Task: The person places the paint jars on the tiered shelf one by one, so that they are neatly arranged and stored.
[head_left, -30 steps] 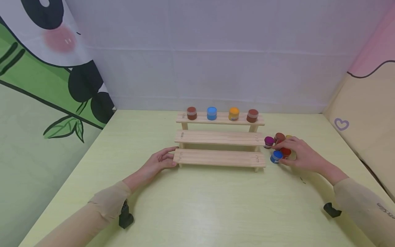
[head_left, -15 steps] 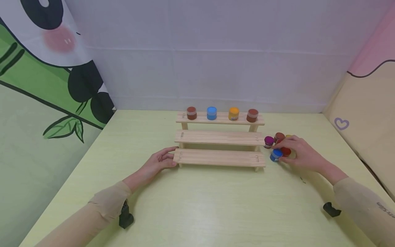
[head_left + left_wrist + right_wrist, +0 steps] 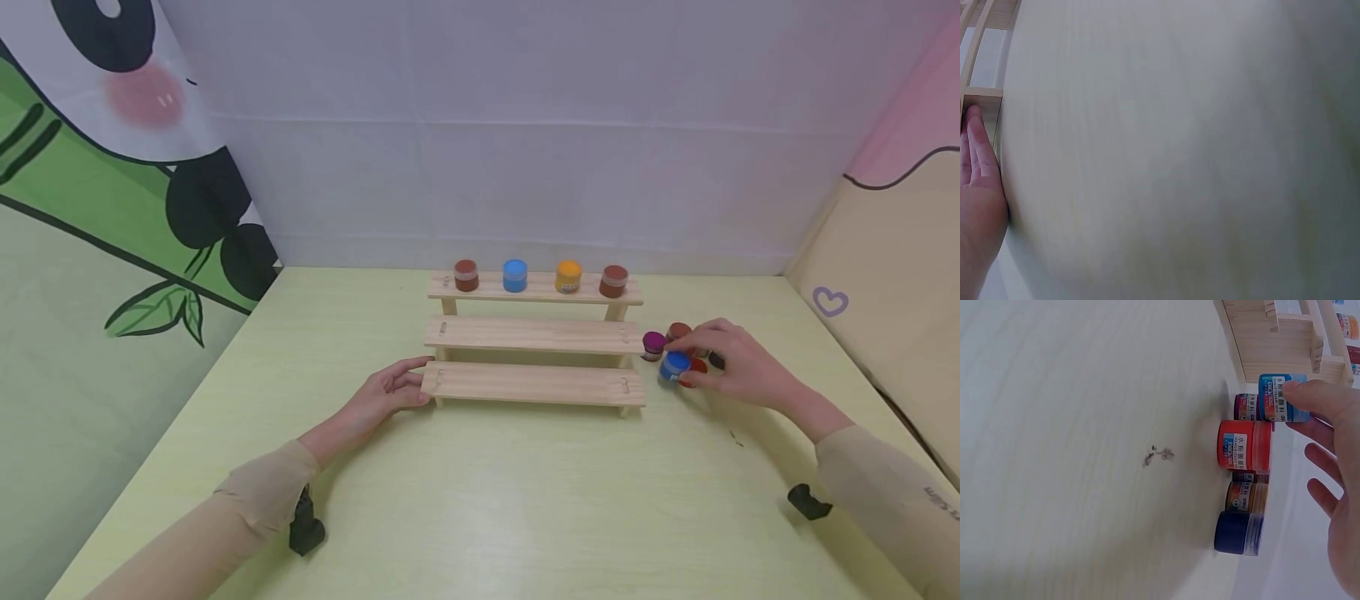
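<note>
A three-tier wooden display rack (image 3: 532, 382) stands mid-table. My left hand (image 3: 390, 390) holds the left end of its lowest step; in the left wrist view the fingers (image 3: 980, 147) reach the wood. Beside the rack's right end, my right hand (image 3: 738, 367) pinches a blue paint jar (image 3: 675, 363) between thumb and fingers. In the right wrist view that blue jar (image 3: 1275, 398) is raised off the table, above a red jar (image 3: 1235, 445). A purple-lidded jar (image 3: 654, 345) and a brown-lidded jar (image 3: 678, 333) stand close by. The hand partly covers other jars.
On the top step stand a brown jar (image 3: 466, 276), a light blue jar (image 3: 514, 276), a yellow jar (image 3: 568, 277) and another brown jar (image 3: 613, 282). A dark blue jar (image 3: 1235, 532) stands among the grouped jars. A cloth backdrop (image 3: 525, 183) rises behind the table.
My right hand has lifted the blue paint jar up from the table, shifting slightly right and away from me. My left hand and the rack have stayed put.
</note>
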Tool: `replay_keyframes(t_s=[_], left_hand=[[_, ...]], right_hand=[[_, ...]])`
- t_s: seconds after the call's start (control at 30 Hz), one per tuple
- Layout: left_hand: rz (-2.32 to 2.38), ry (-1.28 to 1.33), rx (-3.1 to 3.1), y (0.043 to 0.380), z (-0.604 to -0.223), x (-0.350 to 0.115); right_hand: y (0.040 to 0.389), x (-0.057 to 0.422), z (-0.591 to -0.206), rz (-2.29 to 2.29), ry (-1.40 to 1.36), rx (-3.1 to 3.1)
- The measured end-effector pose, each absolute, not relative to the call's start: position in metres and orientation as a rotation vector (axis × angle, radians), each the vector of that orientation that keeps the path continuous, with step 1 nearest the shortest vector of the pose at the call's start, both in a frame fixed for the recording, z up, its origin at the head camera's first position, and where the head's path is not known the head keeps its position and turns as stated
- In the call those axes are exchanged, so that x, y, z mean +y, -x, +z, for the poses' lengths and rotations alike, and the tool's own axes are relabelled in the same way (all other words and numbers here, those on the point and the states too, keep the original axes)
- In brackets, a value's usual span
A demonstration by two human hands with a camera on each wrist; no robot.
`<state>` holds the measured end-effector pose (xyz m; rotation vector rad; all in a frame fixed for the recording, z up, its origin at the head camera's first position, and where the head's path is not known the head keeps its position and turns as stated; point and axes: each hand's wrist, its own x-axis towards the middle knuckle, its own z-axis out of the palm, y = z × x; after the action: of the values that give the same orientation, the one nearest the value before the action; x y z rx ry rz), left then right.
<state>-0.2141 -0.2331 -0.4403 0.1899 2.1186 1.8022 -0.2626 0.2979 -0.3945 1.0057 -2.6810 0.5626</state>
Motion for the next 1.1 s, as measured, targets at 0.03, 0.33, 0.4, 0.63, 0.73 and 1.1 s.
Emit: replay_keyframes(t_s=[0.03,0.33,0.4,0.63,0.73,1.1], left_hand=[[1.802,-0.189,2.119,0.214,-0.44,-0.233],[1.802,-0.193,2.12,0.214,-0.441,-0.233],[1.801,-0.195,2.122,0.214,-0.44,-0.233],[1.792,-0.192,2.127,0.214,-0.44,-0.234],[1.783,-0.186,2.134,0.214,-0.441,-0.235],[1.781,-0.179,2.134,0.215,-0.441,-0.234]], right_hand=[[0.263,0.298,-0.393,0.563,-1.009,-2.677],[0.267,0.3,-0.382,0.574,-1.005,-2.661],[0.267,0.3,-0.379,0.571,-0.989,-2.658],[0.27,0.3,-0.368,0.619,-0.939,-2.656],[0.271,0.3,-0.364,0.62,-0.945,-2.652],[0.277,0.301,-0.352,0.599,-0.967,-2.57]])
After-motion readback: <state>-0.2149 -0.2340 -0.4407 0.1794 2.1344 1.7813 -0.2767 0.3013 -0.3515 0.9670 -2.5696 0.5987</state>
